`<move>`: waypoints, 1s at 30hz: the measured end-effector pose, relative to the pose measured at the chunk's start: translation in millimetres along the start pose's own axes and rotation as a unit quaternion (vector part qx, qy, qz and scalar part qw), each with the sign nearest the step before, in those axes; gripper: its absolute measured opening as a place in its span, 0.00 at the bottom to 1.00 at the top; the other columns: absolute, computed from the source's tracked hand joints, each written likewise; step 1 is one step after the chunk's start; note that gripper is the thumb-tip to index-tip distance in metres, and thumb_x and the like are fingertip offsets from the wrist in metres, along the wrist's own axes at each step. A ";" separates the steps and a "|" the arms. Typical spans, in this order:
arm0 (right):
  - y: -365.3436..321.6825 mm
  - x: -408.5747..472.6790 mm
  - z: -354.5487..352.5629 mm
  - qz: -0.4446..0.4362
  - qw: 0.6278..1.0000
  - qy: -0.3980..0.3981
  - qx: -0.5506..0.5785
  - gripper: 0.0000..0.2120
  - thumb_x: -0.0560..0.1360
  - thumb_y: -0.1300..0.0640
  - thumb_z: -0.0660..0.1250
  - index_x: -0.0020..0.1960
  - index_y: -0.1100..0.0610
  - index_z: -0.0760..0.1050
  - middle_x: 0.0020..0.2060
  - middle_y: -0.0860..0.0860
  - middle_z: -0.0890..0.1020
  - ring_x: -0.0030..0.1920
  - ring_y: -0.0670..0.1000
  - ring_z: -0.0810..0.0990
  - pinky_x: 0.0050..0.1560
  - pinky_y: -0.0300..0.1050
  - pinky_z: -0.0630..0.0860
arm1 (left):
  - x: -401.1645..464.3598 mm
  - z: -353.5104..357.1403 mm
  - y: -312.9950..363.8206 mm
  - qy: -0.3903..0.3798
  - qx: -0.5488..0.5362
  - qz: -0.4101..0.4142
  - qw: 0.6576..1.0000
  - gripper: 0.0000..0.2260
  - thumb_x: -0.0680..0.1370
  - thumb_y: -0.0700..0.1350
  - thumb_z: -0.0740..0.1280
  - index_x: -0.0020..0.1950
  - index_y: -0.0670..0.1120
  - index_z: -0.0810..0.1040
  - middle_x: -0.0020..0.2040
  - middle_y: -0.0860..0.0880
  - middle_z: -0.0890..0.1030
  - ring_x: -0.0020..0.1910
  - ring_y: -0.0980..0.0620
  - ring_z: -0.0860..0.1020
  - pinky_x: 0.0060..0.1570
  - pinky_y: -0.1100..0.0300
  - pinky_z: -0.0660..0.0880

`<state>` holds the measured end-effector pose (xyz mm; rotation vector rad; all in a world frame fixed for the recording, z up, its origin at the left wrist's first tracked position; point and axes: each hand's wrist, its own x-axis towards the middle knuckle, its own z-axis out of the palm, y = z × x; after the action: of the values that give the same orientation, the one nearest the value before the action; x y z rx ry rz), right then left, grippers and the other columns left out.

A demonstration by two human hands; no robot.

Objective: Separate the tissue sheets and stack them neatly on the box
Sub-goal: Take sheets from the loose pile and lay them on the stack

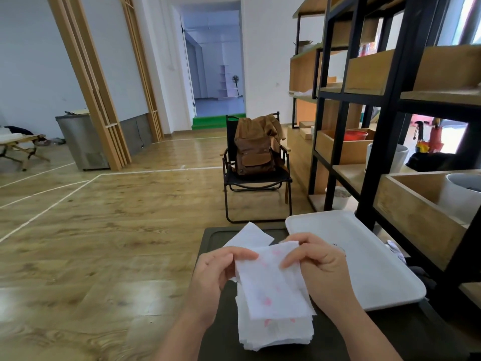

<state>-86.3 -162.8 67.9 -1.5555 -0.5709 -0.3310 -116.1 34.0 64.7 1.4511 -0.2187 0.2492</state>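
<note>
We're looking down at a dark table (216, 238), and both hands are up over it with a tissue sheet (270, 280) stretched between them. The left hand (210, 274) pinches the sheet's left top corner, thumb on top and fingers curled behind; the right hand (317, 264) pinches the right top corner the same way, fingertips folded onto the paper. The sheet is white with faint pink print, and it hangs tilted toward us, its lower edge drooping over the tissue stack (276, 332) that lies flat on the table just below. We cannot tell whether that lower edge touches the stack or floats just above it. Behind the hands another loose white sheet (252, 234) lies on the table, one corner pointing away from us. To the right, a white tray (364, 256) rests on the table, its near-left rim close to the right hand. Further off, a black folding chair (256, 178) stands on the wooden floor with a brown backpack (253, 155) on its seat, and a black-framed shelf unit (385, 105) rises along the right.
</note>
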 end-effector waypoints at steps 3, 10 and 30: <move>4.1 -1.2 1.5 0.004 0.999 0.032 -0.024 0.24 0.74 0.75 0.65 0.35 0.47 0.84 0.43 0.45 0.83 0.45 0.46 0.82 0.41 0.37 0.78 | -0.6 6.7 -4.4 0.032 0.026 -0.033 0.999 0.17 0.71 0.58 0.63 0.46 0.49 0.86 0.45 0.47 0.84 0.45 0.48 0.79 0.45 0.55 0.75; 17.0 1.9 13.6 0.287 0.952 0.036 0.105 0.09 0.81 0.49 0.60 0.59 0.43 0.75 0.46 0.48 0.85 0.46 0.48 0.85 0.42 0.42 0.81 | -0.9 16.0 -13.1 0.054 0.083 -0.064 0.993 0.12 0.71 0.49 0.70 0.52 0.61 0.78 0.55 0.51 0.82 0.52 0.45 0.82 0.40 0.49 0.82; 54.2 -36.2 2.0 0.277 0.945 0.001 -0.175 0.17 0.75 0.56 0.70 0.58 0.39 0.72 0.38 0.46 0.82 0.38 0.44 0.81 0.36 0.34 0.75 | -32.2 6.1 -60.8 -0.040 0.120 -0.207 0.970 0.27 0.76 0.37 0.69 0.68 0.64 0.70 0.64 0.52 0.79 0.48 0.49 0.85 0.52 0.48 0.81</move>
<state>-87.2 -165.9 2.8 -1.9812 -0.0518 0.0018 -128.7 20.6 -1.9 1.7098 0.0557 -0.1296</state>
